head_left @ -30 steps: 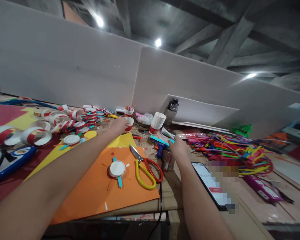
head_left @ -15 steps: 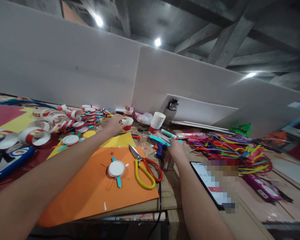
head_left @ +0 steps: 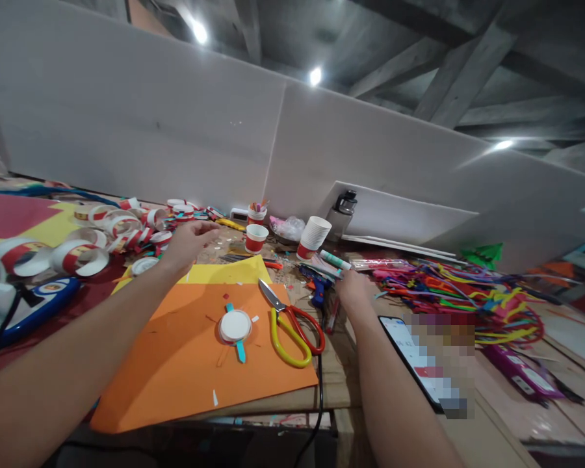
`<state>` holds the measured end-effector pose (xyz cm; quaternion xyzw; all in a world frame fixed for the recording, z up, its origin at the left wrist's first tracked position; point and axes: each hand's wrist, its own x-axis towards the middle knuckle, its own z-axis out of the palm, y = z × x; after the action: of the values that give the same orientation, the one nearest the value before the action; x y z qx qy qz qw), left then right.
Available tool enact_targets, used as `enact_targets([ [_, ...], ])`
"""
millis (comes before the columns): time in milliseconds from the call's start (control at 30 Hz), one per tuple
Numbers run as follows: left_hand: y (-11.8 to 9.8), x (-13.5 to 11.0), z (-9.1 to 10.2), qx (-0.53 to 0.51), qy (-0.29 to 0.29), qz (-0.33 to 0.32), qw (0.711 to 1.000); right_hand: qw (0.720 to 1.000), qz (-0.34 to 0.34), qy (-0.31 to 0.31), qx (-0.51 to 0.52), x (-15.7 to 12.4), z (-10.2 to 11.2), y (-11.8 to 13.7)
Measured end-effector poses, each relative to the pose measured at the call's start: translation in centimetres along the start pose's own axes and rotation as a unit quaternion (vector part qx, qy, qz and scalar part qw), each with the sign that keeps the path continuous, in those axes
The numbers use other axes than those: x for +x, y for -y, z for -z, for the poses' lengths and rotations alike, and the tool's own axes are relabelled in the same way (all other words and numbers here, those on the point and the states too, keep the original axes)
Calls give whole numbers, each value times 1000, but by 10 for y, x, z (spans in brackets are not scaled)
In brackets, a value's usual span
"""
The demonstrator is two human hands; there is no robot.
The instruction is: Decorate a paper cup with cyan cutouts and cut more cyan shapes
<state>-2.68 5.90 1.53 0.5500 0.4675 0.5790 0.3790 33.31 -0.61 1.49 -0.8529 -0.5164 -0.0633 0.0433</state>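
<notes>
My left hand (head_left: 189, 246) hovers over the back left of the table with its fingers apart and nothing in them. To its right stands a red and white paper cup (head_left: 256, 239). My right hand (head_left: 355, 290) points down beside a white tube with green print (head_left: 335, 260) and a blue glue gun (head_left: 318, 291). Its fingers look curled, and what they hold is hidden. On the orange paper (head_left: 175, 364) rests a white paper disc (head_left: 235, 325) with a turquoise strip (head_left: 241, 351) under it. Scissors with yellow and red handles (head_left: 292, 335) lie partly on that paper.
A leaning stack of paper cups (head_left: 314, 237) and a bottle (head_left: 342, 214) stand at the back. Cut cup rings (head_left: 85, 253) crowd the left. On the right are a phone (head_left: 409, 357), colourful pipe cleaners (head_left: 443, 286) and a purple box (head_left: 521, 374). A black cable (head_left: 320, 390) hangs over the front edge.
My left hand has let go of the paper cup and moved left, leaving the cup standing. The turquoise strip beside my right hand shows less now. The view has shifted slightly.
</notes>
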Motion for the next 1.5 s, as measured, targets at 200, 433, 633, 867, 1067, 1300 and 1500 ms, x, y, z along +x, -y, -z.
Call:
enact_targets([
  [200,14,1,9,22,-12,9,1000,966,-16,-256,41,-6,20,-7],
  [433,21,-4,6,76,5,41,996,998,-49,-31,-4,2,7,-2],
  [633,24,-1,7,166,56,-31,984,999,-19,-14,25,-3,11,0],
  [867,3,-20,-10,162,79,-42,983,956,101,-99,255,-30,29,28],
  [1067,-16,-52,-44,20,221,-14,975,779,265,65,565,-72,23,71],
  [1300,-20,-62,-51,-146,251,-13,957,681,268,230,641,-95,21,91],
  [1500,-22,-64,-51,-257,226,36,939,619,268,270,687,-104,22,94],
])
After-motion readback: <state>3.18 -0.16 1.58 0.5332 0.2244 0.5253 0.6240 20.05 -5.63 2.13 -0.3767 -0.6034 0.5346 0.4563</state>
